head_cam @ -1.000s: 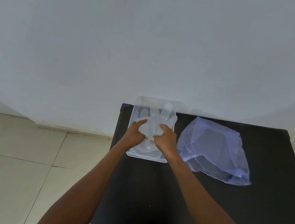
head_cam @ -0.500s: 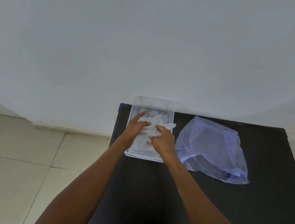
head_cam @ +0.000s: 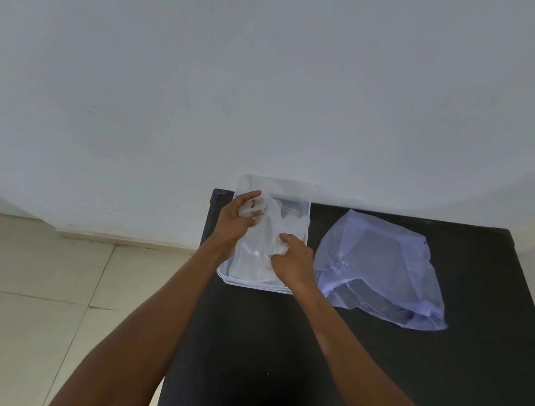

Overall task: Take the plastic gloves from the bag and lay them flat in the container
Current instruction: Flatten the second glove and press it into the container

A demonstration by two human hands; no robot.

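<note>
A clear plastic container [head_cam: 305,199] stands at the far left corner of the black table [head_cam: 374,374]. A thin see-through plastic glove [head_cam: 257,253] lies inside it. My left hand [head_cam: 235,219] pinches the glove's far end over the container's left side. My right hand [head_cam: 293,260] grips the glove's near right part inside the container. A crumpled pale blue plastic bag [head_cam: 380,267] lies on the table just right of the container; what it holds is not visible.
The table stands against a plain white wall [head_cam: 271,73]. Its left edge drops to a beige tiled floor [head_cam: 25,295]. Bare black tabletop stretches between the container and me.
The glove went from bunched and raised above the container down into it. My left hand slid to the far left end and my right hand drew back toward the near right.
</note>
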